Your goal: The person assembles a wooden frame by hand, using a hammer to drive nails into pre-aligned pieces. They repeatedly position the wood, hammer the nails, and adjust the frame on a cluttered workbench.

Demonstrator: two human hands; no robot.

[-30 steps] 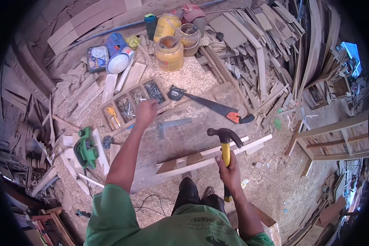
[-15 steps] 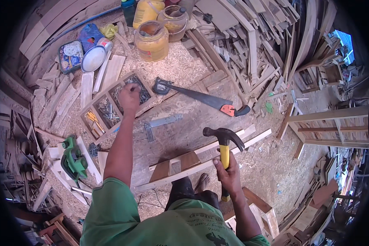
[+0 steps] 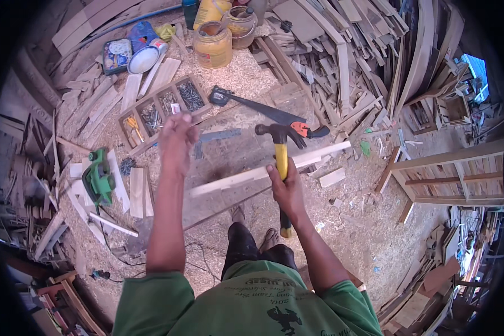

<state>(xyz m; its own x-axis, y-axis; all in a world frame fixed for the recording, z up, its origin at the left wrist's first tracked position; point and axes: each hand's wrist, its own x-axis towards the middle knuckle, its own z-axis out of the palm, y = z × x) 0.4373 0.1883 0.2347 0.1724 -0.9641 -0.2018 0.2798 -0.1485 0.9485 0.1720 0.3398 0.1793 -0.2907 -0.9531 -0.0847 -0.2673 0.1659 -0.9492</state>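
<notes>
My right hand (image 3: pixel 289 193) grips a claw hammer (image 3: pixel 281 159) by its yellow and black handle, head up, over the front edge of the workbench. My left hand (image 3: pixel 178 143), slightly blurred, is raised over the bench with its fingers drawn together; whatever may be between them is too small to make out. Just beyond it lies a divided wooden tray (image 3: pixel 145 101) with dark nails (image 3: pixel 190 96), other metal fasteners and yellow pieces in its compartments. A metal try square (image 3: pixel 221 135) lies beside the left hand. Long pale wood strips (image 3: pixel 235 180) lie along the bench below both hands.
A handsaw (image 3: pixel 263 107) and a black tape measure (image 3: pixel 218 95) lie beyond the hammer. Yellow-brown jars (image 3: pixel 213 47) stand at the back. A green power planer (image 3: pixel 99 179) sits at left. Scrap wood (image 3: pixel 347 67) is heaped at the far right; a wooden frame (image 3: pixel 448 173) stands at right.
My left hand has left the tray's dark nail compartment and come back toward me. My right hand has shifted left and away from me with the hammer. The wood strips appear in a different position.
</notes>
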